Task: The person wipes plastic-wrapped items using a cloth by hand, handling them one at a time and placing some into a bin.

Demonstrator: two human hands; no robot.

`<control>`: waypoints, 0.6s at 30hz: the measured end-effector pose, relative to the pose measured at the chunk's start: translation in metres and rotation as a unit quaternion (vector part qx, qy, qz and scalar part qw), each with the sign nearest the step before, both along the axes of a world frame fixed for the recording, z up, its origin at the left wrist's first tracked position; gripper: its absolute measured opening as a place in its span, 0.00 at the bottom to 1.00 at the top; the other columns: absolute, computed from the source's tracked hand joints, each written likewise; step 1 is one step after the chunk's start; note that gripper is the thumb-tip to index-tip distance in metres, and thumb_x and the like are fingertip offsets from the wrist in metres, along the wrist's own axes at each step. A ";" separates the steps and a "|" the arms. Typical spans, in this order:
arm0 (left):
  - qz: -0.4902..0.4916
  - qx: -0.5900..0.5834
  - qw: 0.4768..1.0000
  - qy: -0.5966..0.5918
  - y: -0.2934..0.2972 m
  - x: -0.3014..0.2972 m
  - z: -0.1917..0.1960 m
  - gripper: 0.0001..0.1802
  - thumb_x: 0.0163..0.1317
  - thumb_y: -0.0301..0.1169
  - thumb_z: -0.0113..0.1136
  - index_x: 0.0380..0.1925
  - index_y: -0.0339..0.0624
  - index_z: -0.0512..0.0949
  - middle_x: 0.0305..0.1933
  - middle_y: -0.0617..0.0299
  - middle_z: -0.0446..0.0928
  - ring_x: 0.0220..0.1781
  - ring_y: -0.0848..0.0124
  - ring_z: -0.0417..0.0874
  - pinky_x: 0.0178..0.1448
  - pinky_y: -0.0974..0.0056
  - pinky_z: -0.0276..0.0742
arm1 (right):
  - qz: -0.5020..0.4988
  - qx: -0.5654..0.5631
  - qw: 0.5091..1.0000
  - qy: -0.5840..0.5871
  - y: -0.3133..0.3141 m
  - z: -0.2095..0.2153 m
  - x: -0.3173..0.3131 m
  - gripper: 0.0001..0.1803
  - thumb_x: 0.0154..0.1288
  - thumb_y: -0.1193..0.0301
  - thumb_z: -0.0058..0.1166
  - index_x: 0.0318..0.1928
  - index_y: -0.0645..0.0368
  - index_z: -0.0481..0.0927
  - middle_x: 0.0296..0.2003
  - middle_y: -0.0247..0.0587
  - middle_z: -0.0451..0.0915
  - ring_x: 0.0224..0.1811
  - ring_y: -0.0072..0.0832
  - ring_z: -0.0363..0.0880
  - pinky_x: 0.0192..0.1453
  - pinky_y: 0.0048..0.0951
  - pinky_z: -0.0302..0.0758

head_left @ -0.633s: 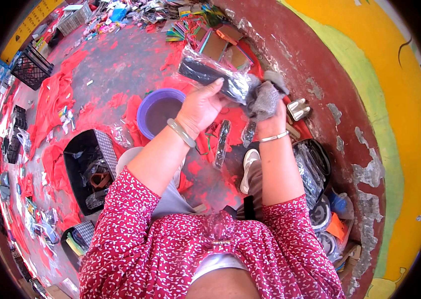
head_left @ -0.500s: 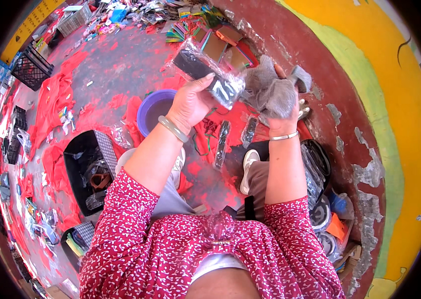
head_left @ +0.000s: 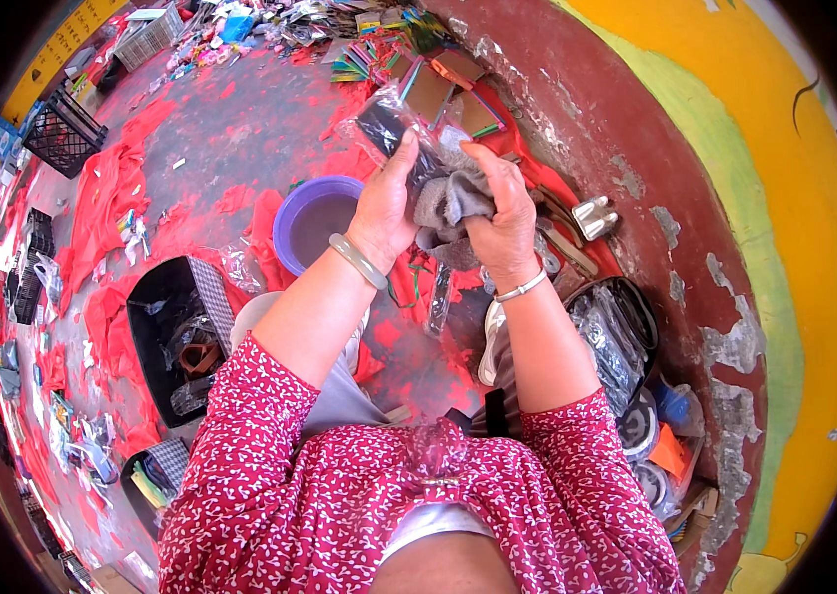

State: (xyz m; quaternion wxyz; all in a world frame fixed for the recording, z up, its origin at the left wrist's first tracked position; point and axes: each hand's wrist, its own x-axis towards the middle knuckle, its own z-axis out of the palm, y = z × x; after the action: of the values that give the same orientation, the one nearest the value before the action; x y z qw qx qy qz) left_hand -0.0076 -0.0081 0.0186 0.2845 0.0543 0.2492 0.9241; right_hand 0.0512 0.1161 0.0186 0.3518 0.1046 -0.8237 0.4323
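Observation:
My left hand grips a black item in a clear plastic wrapper, its kind hard to make out, with the thumb lying along it. A crumpled grey cloth is bunched in my right hand and pressed against the near end of the wrapped item. The two hands are close together in front of me, above the floor. Below them lies another long, dark, plastic-wrapped item, partly hidden by the cloth and my hands.
A purple basin holding water stands left of my hands. Further left is a black box with wrapped things inside. An open black bag sits at right, by the peeling red wall. Folders lie ahead.
My right hand has moved left with the grey cloth, which now covers the near part of the wrapped item. My left hand has turned slightly and shifted a little.

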 end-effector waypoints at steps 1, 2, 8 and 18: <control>-0.019 0.014 0.999 -0.026 -0.002 -0.006 -0.007 0.19 0.65 0.45 0.48 0.44 0.41 0.71 0.45 0.54 0.76 0.47 0.61 0.77 0.54 0.56 0.73 | -0.006 0.048 0.999 0.022 -0.002 0.004 0.001 0.34 0.36 0.88 0.48 0.51 0.53 0.73 0.39 0.41 0.76 0.43 0.38 0.73 0.50 0.31 0.68; -0.010 0.010 1.000 -0.025 -0.002 -0.007 -0.008 0.20 0.64 0.46 0.48 0.44 0.41 0.71 0.45 0.54 0.76 0.47 0.61 0.77 0.53 0.56 0.73 | -0.013 0.096 0.994 0.045 -0.004 0.006 0.002 0.34 0.36 0.88 0.49 0.50 0.53 0.73 0.38 0.42 0.76 0.42 0.41 0.73 0.50 0.33 0.69; -0.045 -0.008 0.999 0.019 -0.007 -0.010 -0.003 0.18 0.64 0.45 0.50 0.40 0.41 0.72 0.41 0.56 0.77 0.44 0.63 0.79 0.51 0.56 0.75 | -0.006 0.007 1.000 -0.003 -0.010 0.008 0.003 0.31 0.36 0.88 0.49 0.47 0.55 0.74 0.38 0.41 0.77 0.42 0.40 0.74 0.48 0.33 0.70; -0.004 -0.012 0.996 -0.088 -0.002 -0.012 -0.015 0.14 0.65 0.44 0.49 0.37 0.46 0.72 0.35 0.59 0.77 0.36 0.65 0.79 0.43 0.57 0.76 | -0.012 0.109 0.991 0.070 -0.011 0.002 0.003 0.19 0.35 0.85 0.52 0.34 0.55 0.78 0.31 0.40 0.78 0.35 0.39 0.75 0.41 0.32 0.71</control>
State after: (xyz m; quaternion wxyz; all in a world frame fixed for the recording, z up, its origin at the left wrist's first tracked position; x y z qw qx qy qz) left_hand -0.0193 -0.0104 0.0038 0.3094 -0.0291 0.2338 0.9213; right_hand 0.0544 0.1054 0.0207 0.4001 0.1620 -0.8407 0.3270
